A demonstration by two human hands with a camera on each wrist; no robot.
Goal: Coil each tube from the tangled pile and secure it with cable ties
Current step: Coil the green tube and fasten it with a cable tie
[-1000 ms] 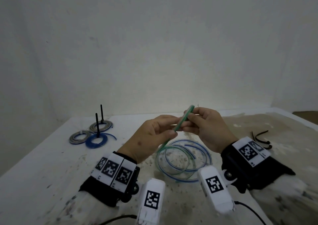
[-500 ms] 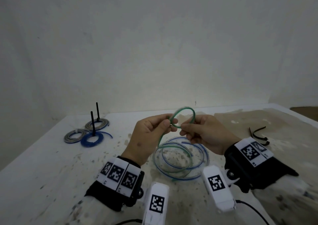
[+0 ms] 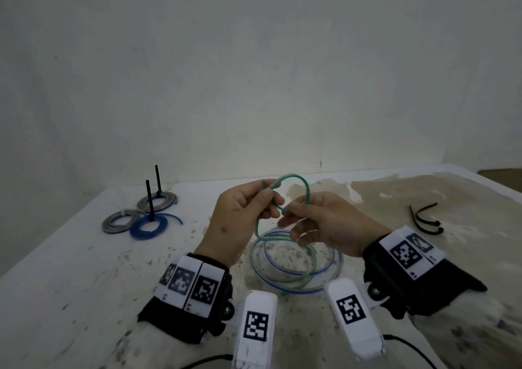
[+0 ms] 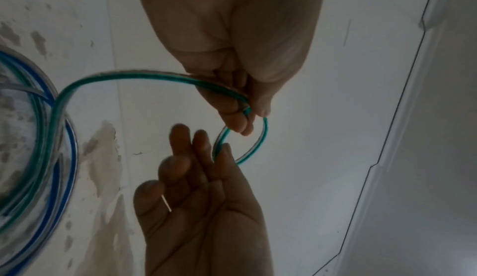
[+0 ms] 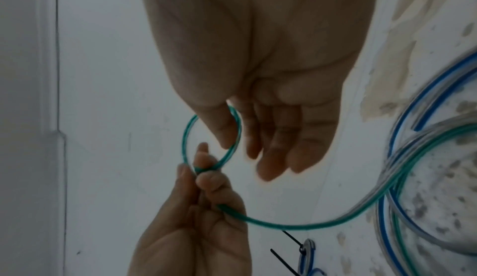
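A green-striped clear tube rises from the tangled pile on the table and forms a small loop in the air. My left hand pinches the loop's crossing between thumb and fingers, as the left wrist view shows from close up. My right hand holds the loop's other side. Its thumb pokes through the loop, the tube runs between thumb and forefinger, and the other fingers are stretched out. A blue-striped tube lies in the pile too.
Three tied coils lie at the far left with black tie tails standing up. Spare black cable ties lie at the right. The white table is stained and meets a wall behind.
A second ago both hands held the green tube's end nearly straight. It is now bent into a loop that has grown, and my right fingers have spread out.
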